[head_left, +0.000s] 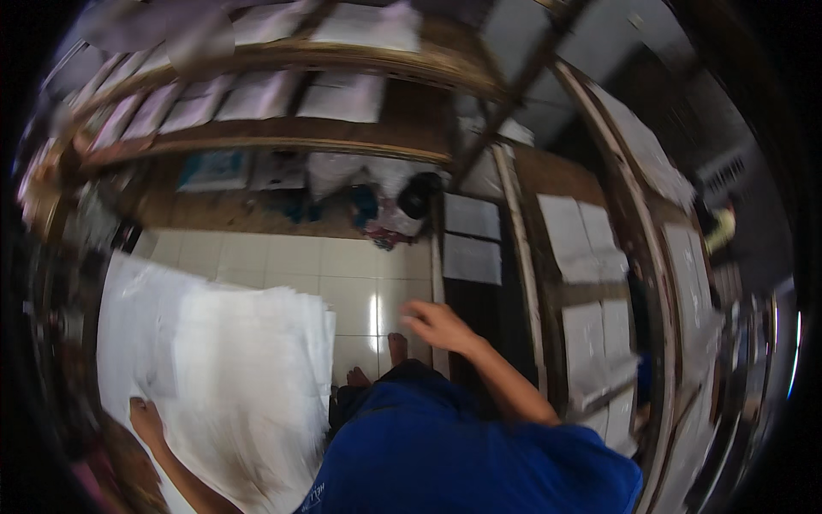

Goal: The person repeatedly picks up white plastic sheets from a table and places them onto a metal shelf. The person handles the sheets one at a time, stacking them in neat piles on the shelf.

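Note:
To the left of my body, a broad stack of thin white sheets (248, 377) spreads out, its surface smeared by motion. A smoother white sheet (133, 317) shows along its left side. My left hand (146, 419) is over this white material near its left edge, with the fingers curled closed; what they hold, if anything, is hidden. My right hand (435, 325) hangs in the air in front of me, to the right of the stack. Its fingers are loosely bent and slightly apart, with nothing in them. Blur softens both hands.
Wooden shelves (282, 141) with white packets cross the far side. Bags and a dark round bundle (419, 195) sit below them. On the right, wooden racks (527, 257) hold flat white packages (582, 244). My bare feet (397, 347) stand on the tiled floor (347, 274).

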Demonstrator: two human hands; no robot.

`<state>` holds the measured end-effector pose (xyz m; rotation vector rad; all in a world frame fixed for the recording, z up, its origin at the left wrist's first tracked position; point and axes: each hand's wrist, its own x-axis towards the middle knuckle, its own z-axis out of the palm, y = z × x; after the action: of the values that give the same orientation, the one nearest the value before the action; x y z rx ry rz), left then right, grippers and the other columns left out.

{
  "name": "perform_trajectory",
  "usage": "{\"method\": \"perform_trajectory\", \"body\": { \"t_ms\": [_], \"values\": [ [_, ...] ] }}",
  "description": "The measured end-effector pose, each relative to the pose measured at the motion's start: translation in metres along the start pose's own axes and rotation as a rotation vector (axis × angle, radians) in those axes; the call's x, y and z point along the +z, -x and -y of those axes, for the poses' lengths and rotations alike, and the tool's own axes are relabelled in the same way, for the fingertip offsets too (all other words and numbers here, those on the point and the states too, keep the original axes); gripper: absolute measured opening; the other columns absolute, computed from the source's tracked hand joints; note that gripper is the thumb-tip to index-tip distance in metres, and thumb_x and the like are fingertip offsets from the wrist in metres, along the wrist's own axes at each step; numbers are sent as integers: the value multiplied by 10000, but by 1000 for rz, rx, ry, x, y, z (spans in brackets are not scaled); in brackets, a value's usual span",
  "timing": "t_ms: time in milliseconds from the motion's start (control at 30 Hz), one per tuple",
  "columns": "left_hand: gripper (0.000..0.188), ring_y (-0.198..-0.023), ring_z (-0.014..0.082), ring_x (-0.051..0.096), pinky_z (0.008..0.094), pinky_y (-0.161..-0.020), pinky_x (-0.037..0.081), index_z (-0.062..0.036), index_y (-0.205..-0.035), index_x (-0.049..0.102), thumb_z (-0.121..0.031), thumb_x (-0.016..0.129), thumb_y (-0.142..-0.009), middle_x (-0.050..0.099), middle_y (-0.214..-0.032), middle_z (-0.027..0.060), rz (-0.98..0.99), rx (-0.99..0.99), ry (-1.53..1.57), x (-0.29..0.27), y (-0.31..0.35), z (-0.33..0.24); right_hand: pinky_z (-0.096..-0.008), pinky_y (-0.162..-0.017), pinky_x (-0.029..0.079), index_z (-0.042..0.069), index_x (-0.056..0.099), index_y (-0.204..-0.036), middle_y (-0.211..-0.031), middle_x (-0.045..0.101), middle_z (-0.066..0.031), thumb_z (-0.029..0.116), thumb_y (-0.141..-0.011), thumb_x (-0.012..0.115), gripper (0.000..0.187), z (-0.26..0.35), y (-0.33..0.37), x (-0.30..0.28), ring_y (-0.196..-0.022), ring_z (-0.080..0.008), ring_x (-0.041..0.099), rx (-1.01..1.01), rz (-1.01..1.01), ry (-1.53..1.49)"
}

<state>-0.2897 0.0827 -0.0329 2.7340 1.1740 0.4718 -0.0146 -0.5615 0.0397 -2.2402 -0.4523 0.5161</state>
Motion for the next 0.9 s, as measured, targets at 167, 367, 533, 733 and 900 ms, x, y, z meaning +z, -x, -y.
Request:
{"method": "perform_trajectory", "body": {
  "t_ms": [167,367,533,733,900],
  "values": [
    [213,-516,213,443,362,-496,367,57,-992,585,13,497,-803,487,-584,134,89,247,218,-63,35,-214,-387,-703,479,63,433,-1350,-878,620,-153,255,-923,582,492,75,-27,48,-761,-261,598,-258,186,-262],
    [217,-578,298,539,384,-583,447,68,-1001,598,45,524,-798,577,-730,208,316,417,465,-90,108,-336,-396,-761,474,16,423,-1344,-878,639,-202,309,-935,547,518,147,-45,71,-836,-317,626,-539,369,-396],
    [249,-664,326,584,417,-611,473,15,-994,613,48,591,-749,597,-782,171,169,560,437,-94,142,-365,-335,-642,500,-14,614,-1014,-824,652,-149,243,-953,511,283,148,-66,105,-696,-180,629,-381,475,-561],
    [208,-847,290,632,381,-753,499,-2,-1045,611,-80,595,-852,642,-940,160,715,660,963,-122,175,-405,-241,-575,481,48,614,-1053,-783,594,9,156,-935,562,168,140,-68,81,-645,-74,560,-235,371,-732],
    [330,-986,223,615,381,-876,502,-1,-1215,549,-209,498,-963,632,-1096,117,1248,-3,1604,0,213,-419,-203,-565,427,51,599,-1058,-813,565,22,133,-944,554,148,122,-46,32,-645,-47,513,-143,239,-845]
  ]
}}
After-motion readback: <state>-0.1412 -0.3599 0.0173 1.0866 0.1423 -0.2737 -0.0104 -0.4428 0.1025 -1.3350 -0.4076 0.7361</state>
